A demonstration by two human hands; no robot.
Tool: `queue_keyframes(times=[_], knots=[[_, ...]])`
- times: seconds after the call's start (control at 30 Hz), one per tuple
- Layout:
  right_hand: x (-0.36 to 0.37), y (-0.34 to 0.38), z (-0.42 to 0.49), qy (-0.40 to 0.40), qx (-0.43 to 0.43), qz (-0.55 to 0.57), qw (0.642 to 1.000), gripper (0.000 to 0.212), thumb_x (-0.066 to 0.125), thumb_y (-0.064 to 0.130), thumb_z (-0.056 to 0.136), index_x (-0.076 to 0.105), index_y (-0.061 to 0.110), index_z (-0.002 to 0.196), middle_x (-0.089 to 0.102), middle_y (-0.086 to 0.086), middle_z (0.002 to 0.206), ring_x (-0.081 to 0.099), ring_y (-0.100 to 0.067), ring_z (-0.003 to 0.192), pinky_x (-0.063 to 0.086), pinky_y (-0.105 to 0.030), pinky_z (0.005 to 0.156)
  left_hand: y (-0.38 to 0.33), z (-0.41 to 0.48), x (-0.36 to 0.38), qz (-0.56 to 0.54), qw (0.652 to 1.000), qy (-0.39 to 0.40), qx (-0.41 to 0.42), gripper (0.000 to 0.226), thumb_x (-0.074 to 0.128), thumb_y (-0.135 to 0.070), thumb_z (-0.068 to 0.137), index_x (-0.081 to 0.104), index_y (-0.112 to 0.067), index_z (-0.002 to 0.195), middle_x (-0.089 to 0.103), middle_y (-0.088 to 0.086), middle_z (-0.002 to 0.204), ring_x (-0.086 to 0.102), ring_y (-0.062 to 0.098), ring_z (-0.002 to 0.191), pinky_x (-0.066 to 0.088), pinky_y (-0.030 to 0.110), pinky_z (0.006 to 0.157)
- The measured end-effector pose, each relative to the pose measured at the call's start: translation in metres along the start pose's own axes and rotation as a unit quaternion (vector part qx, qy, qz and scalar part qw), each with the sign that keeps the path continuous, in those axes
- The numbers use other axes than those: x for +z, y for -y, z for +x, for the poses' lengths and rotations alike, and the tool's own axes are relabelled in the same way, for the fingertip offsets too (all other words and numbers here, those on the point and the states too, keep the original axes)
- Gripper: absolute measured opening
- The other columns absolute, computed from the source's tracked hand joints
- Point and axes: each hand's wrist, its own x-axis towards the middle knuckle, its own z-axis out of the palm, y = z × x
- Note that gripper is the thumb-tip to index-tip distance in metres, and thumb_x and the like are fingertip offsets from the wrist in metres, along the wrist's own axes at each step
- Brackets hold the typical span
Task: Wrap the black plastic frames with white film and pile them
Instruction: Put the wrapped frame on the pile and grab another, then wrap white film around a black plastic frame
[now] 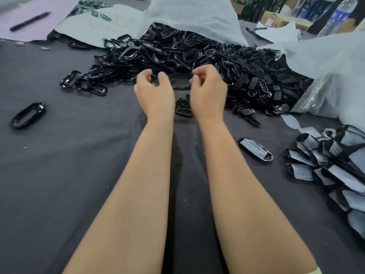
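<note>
Grey cloth tabletop. Loose black frames: heap, upper centre. Wrapped pile: right edge. L hand, R hand: fingers curled at heap, grip unclear. Step prob. picking frame; next needs white film.

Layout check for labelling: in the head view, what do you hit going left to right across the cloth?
Lone black frame → left hand → right hand → single wrapped frame → pile of wrapped frames.

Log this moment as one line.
stage: at loose frames | left hand: curled, grip unclear | right hand: same | wrapped pile: right
</note>
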Motion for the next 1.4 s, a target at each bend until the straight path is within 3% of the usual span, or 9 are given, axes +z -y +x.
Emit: queue_keyframes(times=[0.1, 0.23, 0.43, 0.63, 0.8, 0.9, 1.0, 1.17, 1.4], knots=[[-0.021, -0.001, 0.004, 0.021, 0.030, 0.085, 0.996, 0.011, 0.056, 0.006, 0.091, 0.061, 0.015, 0.089, 0.068, 0.005, 0.078, 0.068, -0.013, 0.086, 0.051, -0.032, 0.088, -0.004, -0.008, 0.002, 0.027, 0.994, 0.104, 0.024, 0.034, 0.053, -0.029, 0.097, 0.054, -0.009, 0.124, 0.065, 0.007, 0.113, 0.062, 0.018, 0.103, 0.049, 0.036, 0.097], [-0.035, -0.013, -0.001, 0.018, 0.089, 0.155, 0.984, 0.013, 0.051, 0.008, 0.094, 0.064, 0.012, 0.092, 0.069, -0.002, 0.085, 0.068, -0.014, 0.080, 0.054, -0.039, 0.089, -0.006, -0.022, 0.004, 0.006, 0.990, 0.131, 0.049, 0.015, 0.048, -0.016, 0.099, 0.059, -0.007, 0.102, 0.070, 0.006, 0.089, 0.071, 0.016, 0.082, 0.054, 0.022, 0.060], [-0.018, -0.033, -0.014, 0.200, 0.013, -0.244, 0.949, 0.050, 0.039, 0.008, 0.094, 0.044, 0.026, 0.140, 0.042, 0.001, 0.146, 0.037, -0.030, 0.129, 0.032, -0.037, 0.105, -0.007, -0.031, 0.002, -0.144, 0.986, 0.063, -0.050, 0.010, 0.043, -0.013, 0.101, 0.053, -0.010, 0.099, 0.062, 0.000, 0.077, 0.061, 0.002, 0.051, 0.048, 0.016, 0.050], [-0.016, -0.038, -0.021, 0.097, 0.056, -0.252, 0.961, 0.028, 0.047, 0.024, 0.099, 0.059, 0.020, 0.123, 0.047, -0.006, 0.131, 0.039, -0.029, 0.121, 0.033, -0.036, 0.096, -0.003, -0.037, -0.003, -0.197, 0.974, 0.044, -0.099, 0.013, 0.040, -0.010, 0.100, 0.053, -0.008, 0.102, 0.060, 0.002, 0.082, 0.063, 0.009, 0.062, 0.051, 0.018, 0.054], [-0.035, -0.032, -0.026, 0.001, 0.072, 0.006, 0.997, 0.017, 0.047, 0.018, 0.099, 0.062, 0.010, 0.101, 0.062, -0.006, 0.093, 0.060, -0.021, 0.086, 0.041, -0.025, 0.075, 0.000, -0.049, -0.001, -0.181, 0.976, 0.064, -0.105, 0.014, 0.039, -0.009, 0.101, 0.052, -0.011, 0.099, 0.063, 0.001, 0.081, 0.064, 0.008, 0.063, 0.051, 0.018, 0.055], [-0.057, -0.027, -0.028, 0.019, 0.182, 0.247, 0.951, 0.018, 0.046, 0.019, 0.100, 0.058, 0.017, 0.087, 0.058, -0.002, 0.066, 0.051, -0.007, 0.045, 0.044, -0.019, 0.049, 0.005, -0.059, 0.000, -0.140, 0.984, 0.081, -0.079, 0.018, 0.040, -0.008, 0.099, 0.052, -0.017, 0.091, 0.068, 0.000, 0.079, 0.061, 0.003, 0.055, 0.049, 0.019, 0.054], [-0.074, -0.029, -0.036, 0.069, 0.248, 0.365, 0.895, 0.019, 0.048, 0.019, 0.100, 0.063, 0.020, 0.089, 0.047, 0.003, 0.056, 0.038, -0.005, 0.044, 0.033, -0.015, 0.043, 0.010, -0.071, 0.003, -0.111, 0.988, 0.094, -0.053, 0.015, 0.040, -0.007, 0.098, 0.053, -0.015, 0.096, 0.069, -0.001, 0.079, 0.054, -0.002, 0.046, 0.048, 0.019, 0.054], [-0.086, -0.033, -0.052, 0.091, 0.269, 0.431, 0.856, 0.022, 0.044, 0.012, 0.101, 0.063, 0.019, 0.095, 0.060, 0.004, 0.056, 0.052, -0.006, 0.049, 0.045, -0.017, 0.049, 0.016, -0.091, 0.005, -0.104, 0.986, 0.125, -0.048, 0.018, 0.041, -0.007, 0.098, 0.058, -0.012, 0.103, 0.069, -0.002, 0.076, 0.059, 0.003, 0.057, 0.052, 0.019, 0.059], [-0.082, -0.037, -0.055, 0.028, 0.202, 0.359, 0.911, 0.011, 0.049, 0.012, 0.099, 0.056, 0.012, 0.090, 0.064, 0.002, 0.062, 0.059, -0.004, 0.049, 0.048, -0.016, 0.050, 0.020, -0.092, 0.001, -0.088, 0.979, 0.179, -0.053, 0.025, 0.040, -0.008, 0.100, 0.059, -0.009, 0.116, 0.068, 0.003, 0.087, 0.063, 0.006, 0.065, 0.054, 0.017, 0.060]])
